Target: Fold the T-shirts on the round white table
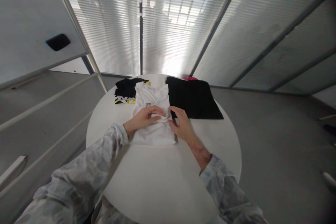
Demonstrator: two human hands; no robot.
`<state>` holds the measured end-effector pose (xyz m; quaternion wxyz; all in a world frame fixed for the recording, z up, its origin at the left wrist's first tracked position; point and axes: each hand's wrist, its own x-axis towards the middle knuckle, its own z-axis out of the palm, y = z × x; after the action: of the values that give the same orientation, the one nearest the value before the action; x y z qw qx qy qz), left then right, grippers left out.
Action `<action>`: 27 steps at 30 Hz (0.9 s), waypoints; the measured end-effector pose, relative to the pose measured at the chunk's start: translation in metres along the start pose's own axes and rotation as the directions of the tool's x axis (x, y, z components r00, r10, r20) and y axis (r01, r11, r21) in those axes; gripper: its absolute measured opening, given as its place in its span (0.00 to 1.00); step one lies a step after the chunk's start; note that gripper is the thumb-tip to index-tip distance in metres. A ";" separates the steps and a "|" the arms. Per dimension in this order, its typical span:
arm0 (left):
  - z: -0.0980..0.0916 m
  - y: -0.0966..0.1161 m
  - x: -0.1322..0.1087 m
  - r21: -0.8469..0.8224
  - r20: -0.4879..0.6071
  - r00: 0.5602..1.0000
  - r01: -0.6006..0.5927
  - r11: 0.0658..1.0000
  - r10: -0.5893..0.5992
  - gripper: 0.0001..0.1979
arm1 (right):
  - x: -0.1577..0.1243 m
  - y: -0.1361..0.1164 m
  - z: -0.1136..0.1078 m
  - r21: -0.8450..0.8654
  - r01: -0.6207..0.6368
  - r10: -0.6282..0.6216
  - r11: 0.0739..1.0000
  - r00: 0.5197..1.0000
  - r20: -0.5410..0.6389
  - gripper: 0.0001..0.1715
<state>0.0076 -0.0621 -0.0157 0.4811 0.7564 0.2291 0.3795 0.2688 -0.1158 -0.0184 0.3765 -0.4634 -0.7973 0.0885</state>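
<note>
A white garment (153, 135), folded into a narrow rectangle, lies in front of me with wrinkles across its middle and a bunched upper part. Across its middle rests my left hand (146, 117), fingers stretched to the right and thumb apart from them. My right hand (181, 124) touches the garment's right edge, its fingers extended and the thumb apart. Neither hand appears to grip the fabric. Beyond my right hand, a folded black cloth (194, 98) lies flat beside the garment. To the upper left is a black garment (127, 88) with yellow and white print, partly covered by the white one.
Everything lies on a round white table (162, 178). A small red item (191, 78) shows behind the black cloth. On the left stands a whiteboard (28, 17) with a black eraser-like object (58, 42) and a white frame (49, 102). Glass partitions with blinds (168, 35) stand behind.
</note>
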 end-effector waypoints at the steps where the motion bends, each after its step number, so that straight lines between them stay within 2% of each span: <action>1: 0.001 0.000 0.000 -0.017 0.020 1.000 -0.009 1.000 0.010 0.18 | 0.000 0.001 0.001 0.008 0.013 -0.013 1.000 1.000 0.021 0.35; 3: 0.003 0.001 0.000 -0.035 0.054 0.998 -0.025 0.999 0.027 0.17 | 0.001 0.002 0.001 0.017 0.036 -0.037 0.999 0.998 0.055 0.34; 7: 0.005 0.005 0.000 -0.039 0.085 0.995 -0.046 0.998 0.049 0.16 | 0.002 -0.001 0.001 0.044 0.065 -0.068 0.997 0.995 0.067 0.23; 12: 0.006 0.007 0.000 0.009 0.075 0.994 -0.078 0.997 0.077 0.17 | 0.003 -0.005 0.001 0.060 0.094 -0.098 0.994 0.993 0.071 0.25; 15: 0.004 0.005 -0.001 0.154 0.042 0.994 -0.109 0.982 0.104 0.16 | 0.003 -0.003 0.003 0.021 0.098 -0.099 0.995 0.993 0.064 0.13; 17: -0.001 0.003 0.000 0.308 -0.002 0.994 -0.101 0.946 0.107 0.15 | 0.003 -0.001 0.003 -0.009 0.056 -0.056 0.998 0.998 -0.001 0.07; 20: -0.013 0.003 0.000 0.514 -0.078 0.993 -0.035 0.857 0.087 0.17 | 0.003 0.003 0.003 -0.040 -0.060 0.055 0.997 0.992 -0.117 0.05; 23: -0.030 0.004 0.000 0.632 -0.108 0.994 0.043 0.774 0.033 0.22 | 0.002 0.008 0.003 -0.087 -0.154 0.138 0.984 0.977 -0.165 0.04; 27: -0.052 0.001 -0.002 0.718 -0.086 0.995 0.089 0.690 -0.039 0.14 | 0.000 0.012 0.005 -0.136 -0.228 0.204 0.964 0.965 -0.167 0.06</action>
<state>-0.0348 -0.0355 -0.0030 0.1512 0.8633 0.4012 0.2662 0.2735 -0.1080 -0.0273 0.3872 -0.5808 -0.7154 0.0319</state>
